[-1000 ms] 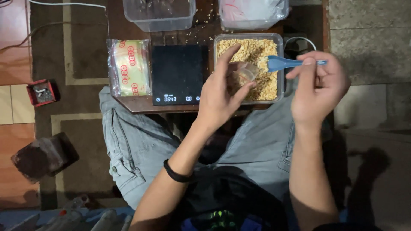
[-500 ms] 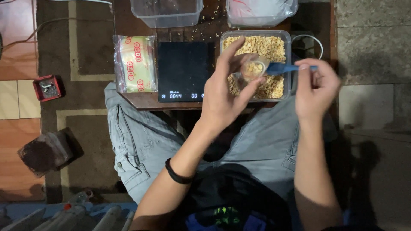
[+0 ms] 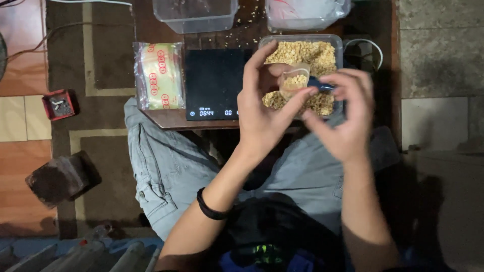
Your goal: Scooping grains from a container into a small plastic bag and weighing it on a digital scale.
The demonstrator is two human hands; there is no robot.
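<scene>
My left hand (image 3: 262,113) holds a small clear plastic bag (image 3: 294,80) partly filled with tan grain over a clear tub of the same grain (image 3: 302,53). My right hand (image 3: 343,121) has come in close on the right of the bag, fingers bent, with the blue plastic spoon (image 3: 317,83) still between them; only a short piece of the spoon shows. A black digital scale (image 3: 214,83) with a lit display lies left of the tub on a low wooden table (image 3: 166,121).
A packet of yellow-and-red printed bags (image 3: 159,75) lies left of the scale. Two clear containers (image 3: 194,14) (image 3: 307,12) stand at the table's far edge, with spilled grain between. A small red box (image 3: 58,104) sits on the rug at left. My knees are under the table.
My right hand moved left and down, from holding the spoon out over the tub to right beside the bag. The bag now holds more grain.
</scene>
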